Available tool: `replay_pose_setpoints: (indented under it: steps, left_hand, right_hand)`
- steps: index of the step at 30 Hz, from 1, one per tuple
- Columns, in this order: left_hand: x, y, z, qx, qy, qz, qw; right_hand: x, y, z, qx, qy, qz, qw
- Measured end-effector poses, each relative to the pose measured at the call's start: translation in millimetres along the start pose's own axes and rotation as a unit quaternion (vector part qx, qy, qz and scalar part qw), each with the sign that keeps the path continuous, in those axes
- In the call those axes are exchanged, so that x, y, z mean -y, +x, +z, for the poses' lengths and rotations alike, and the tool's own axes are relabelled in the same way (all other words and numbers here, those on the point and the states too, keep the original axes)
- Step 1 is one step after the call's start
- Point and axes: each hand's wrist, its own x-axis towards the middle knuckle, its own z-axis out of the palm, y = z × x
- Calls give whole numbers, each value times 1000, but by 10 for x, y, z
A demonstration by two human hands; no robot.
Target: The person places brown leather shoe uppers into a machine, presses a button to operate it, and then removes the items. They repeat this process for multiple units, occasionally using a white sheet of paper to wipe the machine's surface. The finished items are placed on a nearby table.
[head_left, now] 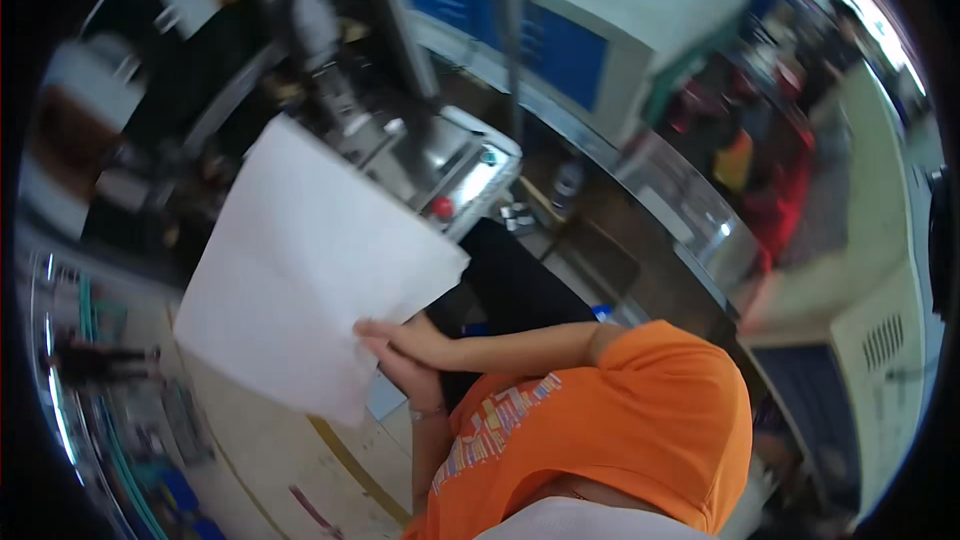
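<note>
A large white sheet (310,270), like paper or thin board, is held up on the left side of the head view. My left hand (402,372), with a band at its wrist, grips the sheet's near edge from below. Just above it my right hand (425,340) lies close against the left one, its fingers closed at the same edge. The two hands overlap, so part of the left hand's grip is hidden. Behind the sheet's far side stands a machine with a metal bed (440,150) and a red knob (443,207).
Beyond the machine is a white and blue cabinet (560,50). A plastic bottle (568,180) stands near it. At the right is a beige machine housing (850,340). A yellow line (350,460) crosses the floor. Another person (100,360) stands far off at the left.
</note>
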Motion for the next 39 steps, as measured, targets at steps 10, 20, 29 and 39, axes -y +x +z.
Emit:
replay_pose_setpoints:
  steps: [10, 20, 29, 39]
  left_hand:
    - [-1436, 863, -1070, 339, -254, -38, 905]
    - [-2459, 761, -1564, -102, 268, 27, 958]
    - [-2407, 103, -1910, -165, 522, -163, 821]
    - [-2433, -518, -2043, -184, 566, -222, 773]
  right_hand:
    - [-91, -71, -975, 288, -474, -367, 747]
    - [-643, 299, -1983, 114, -573, -236, 776]
    - [-624, 272, -1989, 149, -610, -213, 749]
    - [-607, 312, -1953, 157, -626, -229, 728]
